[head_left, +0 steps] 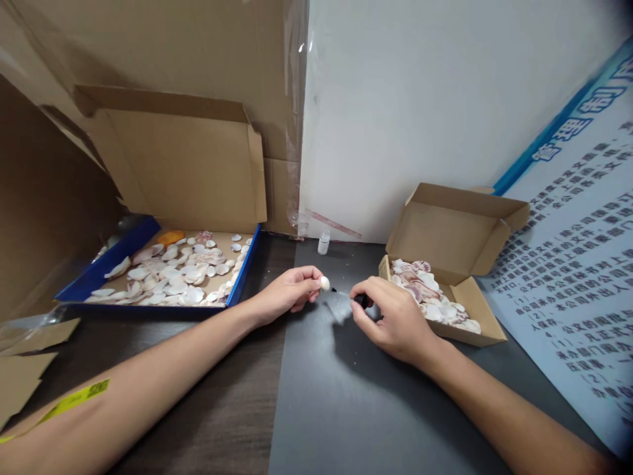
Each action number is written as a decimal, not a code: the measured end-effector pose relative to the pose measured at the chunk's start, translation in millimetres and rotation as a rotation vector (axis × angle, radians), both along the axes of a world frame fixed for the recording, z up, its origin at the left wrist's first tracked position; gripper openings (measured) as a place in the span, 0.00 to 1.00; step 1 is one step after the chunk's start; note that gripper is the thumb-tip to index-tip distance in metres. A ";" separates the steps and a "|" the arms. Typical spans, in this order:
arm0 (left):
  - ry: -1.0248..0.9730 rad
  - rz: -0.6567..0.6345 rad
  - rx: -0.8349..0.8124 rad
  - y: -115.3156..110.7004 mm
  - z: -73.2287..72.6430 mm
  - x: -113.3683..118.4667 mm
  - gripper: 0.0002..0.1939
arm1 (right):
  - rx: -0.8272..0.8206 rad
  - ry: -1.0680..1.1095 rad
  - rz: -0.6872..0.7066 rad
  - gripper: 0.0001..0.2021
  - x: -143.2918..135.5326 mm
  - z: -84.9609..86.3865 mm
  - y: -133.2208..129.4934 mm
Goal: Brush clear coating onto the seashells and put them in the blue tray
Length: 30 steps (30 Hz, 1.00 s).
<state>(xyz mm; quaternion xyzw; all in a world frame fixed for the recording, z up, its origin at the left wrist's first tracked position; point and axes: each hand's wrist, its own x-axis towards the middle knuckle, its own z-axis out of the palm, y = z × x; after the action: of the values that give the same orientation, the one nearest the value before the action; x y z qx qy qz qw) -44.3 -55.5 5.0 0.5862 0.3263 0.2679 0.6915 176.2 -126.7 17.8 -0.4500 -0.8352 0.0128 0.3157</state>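
Observation:
Between the thumb and fingers of my left hand (295, 288) is a small pale seashell (325, 283). My right hand (390, 315) is closed around the black handle of a thin brush (362, 300). Its fine stem points left, and the dark tip (334, 289) is just short of the shell, with a narrow gap between them. Behind both hands, near the wall, a small clear bottle with a white label (323, 243) stands upright. What is inside the bottle is too small to tell.
On the left, an open blue-edged cardboard box (242, 274) holds many shells (178, 280). A smaller open cardboard box (487, 313) with shells (420, 284) is at the right, beside a printed poster (583, 264). A grey mat (341, 415) covers part of the dark table (212, 396).

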 end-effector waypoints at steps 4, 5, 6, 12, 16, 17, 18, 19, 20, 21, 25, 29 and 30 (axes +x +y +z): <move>0.052 0.025 0.091 -2.1 0.6 1.3 0.11 | -0.002 0.044 0.029 0.05 0.4 0.1 -0.2; 0.079 0.017 0.106 -2.9 1.2 1.6 0.12 | -0.010 0.028 0.024 0.05 0.4 0.1 -0.1; 0.106 0.001 0.113 -3.7 2.0 1.9 0.12 | -0.016 0.010 0.009 0.05 0.4 0.2 0.0; 0.114 -0.041 0.115 -6.1 4.6 2.5 0.11 | 0.003 0.046 0.028 0.05 0.7 0.6 0.6; 0.098 -0.065 0.117 -4.9 4.0 1.4 0.11 | -0.006 0.024 -0.021 0.05 1.1 1.0 0.8; 0.090 -0.071 0.114 -4.5 3.8 1.0 0.11 | 0.000 0.039 -0.017 0.05 1.2 1.2 0.8; 0.079 -0.074 0.109 -4.2 3.6 0.7 0.11 | 0.005 0.055 -0.001 0.05 1.4 1.5 0.7; 0.068 -0.073 0.104 -3.9 3.4 0.4 0.11 | 0.004 0.060 0.015 0.05 1.5 1.8 0.7; 0.059 -0.072 0.102 -3.6 3.2 0.2 0.11 | -0.002 0.055 0.027 0.05 1.5 1.9 0.7; 0.055 -0.072 0.104 -3.4 3.1 0.0 0.11 | -0.011 0.042 0.028 0.05 1.6 2.0 0.7; 0.066 -0.091 0.116 -2.6 2.8 -0.1 0.12 | -0.008 0.040 0.008 0.04 1.4 1.9 0.8; 0.058 -0.077 0.113 -1.9 1.1 -0.2 0.11 | 0.005 0.038 0.039 0.04 0.6 2.1 0.5; 0.061 -0.075 0.115 -1.7 0.5 -0.3 0.12 | -0.003 0.018 0.031 0.04 0.4 2.2 0.3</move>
<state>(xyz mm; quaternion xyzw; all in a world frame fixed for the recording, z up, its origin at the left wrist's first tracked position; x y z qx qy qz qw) -44.6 -57.2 5.6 0.6448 0.3090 0.2422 0.6558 176.6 -126.3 20.0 -0.4374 -0.8392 0.0229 0.3223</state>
